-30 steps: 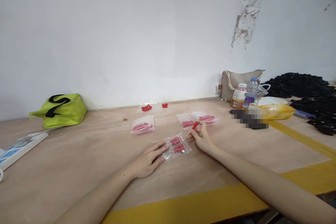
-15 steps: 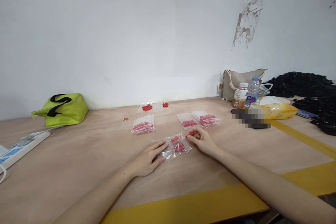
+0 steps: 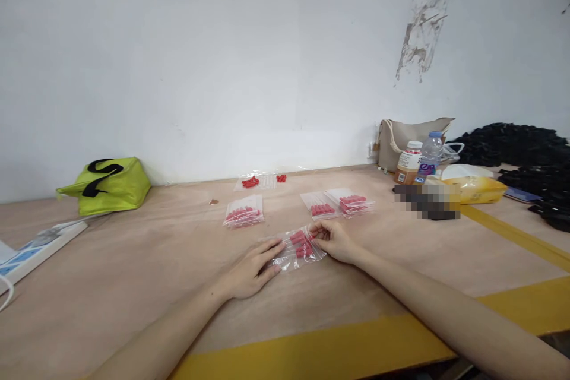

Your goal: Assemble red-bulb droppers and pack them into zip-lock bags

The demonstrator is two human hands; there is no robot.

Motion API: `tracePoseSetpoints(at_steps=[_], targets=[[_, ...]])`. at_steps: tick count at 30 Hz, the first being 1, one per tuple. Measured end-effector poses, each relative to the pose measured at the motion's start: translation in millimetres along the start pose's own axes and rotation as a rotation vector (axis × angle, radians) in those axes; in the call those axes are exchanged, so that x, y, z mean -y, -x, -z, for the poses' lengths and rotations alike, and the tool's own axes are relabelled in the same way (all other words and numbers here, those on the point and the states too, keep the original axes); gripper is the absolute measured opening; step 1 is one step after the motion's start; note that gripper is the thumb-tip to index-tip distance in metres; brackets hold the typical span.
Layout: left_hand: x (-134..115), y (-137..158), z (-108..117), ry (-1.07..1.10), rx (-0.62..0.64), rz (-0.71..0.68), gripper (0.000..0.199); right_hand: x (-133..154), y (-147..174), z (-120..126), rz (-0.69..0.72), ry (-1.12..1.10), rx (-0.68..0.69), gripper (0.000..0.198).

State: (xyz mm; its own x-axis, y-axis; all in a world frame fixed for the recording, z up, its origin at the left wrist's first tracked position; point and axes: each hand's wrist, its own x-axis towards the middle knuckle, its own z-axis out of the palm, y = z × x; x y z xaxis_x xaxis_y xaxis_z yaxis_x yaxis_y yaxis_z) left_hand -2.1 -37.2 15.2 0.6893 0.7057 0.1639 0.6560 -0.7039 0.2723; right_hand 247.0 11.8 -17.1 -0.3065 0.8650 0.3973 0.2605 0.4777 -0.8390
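Note:
A clear plastic zip bag lies flat on the table in front of me, with small red pieces inside it. My left hand rests over the bag's left end, fingers stretched out and pressing it down. At the bag's right end, the thumb and fingers of my right hand are pinched together. A bit of red shows at those fingertips, where they meet the bag; the rest of that piece is hidden.
Behind the hands lie a filled bag stack and two more filled bags. Loose red pieces sit near the wall. A power strip and a yellow-green pouch are left; bottles and a tissue pack right.
My right hand has moved slightly left with the small red piece, from beside the bag to its right end. The left hand has stayed in place.

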Motion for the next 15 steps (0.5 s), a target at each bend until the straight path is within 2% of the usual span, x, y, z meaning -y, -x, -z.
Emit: tracePoseSetpoints(at_steps=[5, 10, 12, 15], targets=[[1, 0, -1, 0.006, 0.000, -0.005, 0.046, 11, 2, 2, -0.006, -0.096, 0.092, 0.013], [3, 1, -1, 0.005, 0.005, -0.014, 0.047, 5, -1, 16, -0.117, -0.203, 0.199, 0.025], [3, 1, -1, 0.024, 0.001, -0.028, 0.046, 1, -2, 24, -0.089, -0.152, 0.153, 0.029], [3, 0, 2, 0.066, 0.021, -0.081, 0.042, 1, 0, 33, 0.067, 0.110, 0.071, 0.037]])
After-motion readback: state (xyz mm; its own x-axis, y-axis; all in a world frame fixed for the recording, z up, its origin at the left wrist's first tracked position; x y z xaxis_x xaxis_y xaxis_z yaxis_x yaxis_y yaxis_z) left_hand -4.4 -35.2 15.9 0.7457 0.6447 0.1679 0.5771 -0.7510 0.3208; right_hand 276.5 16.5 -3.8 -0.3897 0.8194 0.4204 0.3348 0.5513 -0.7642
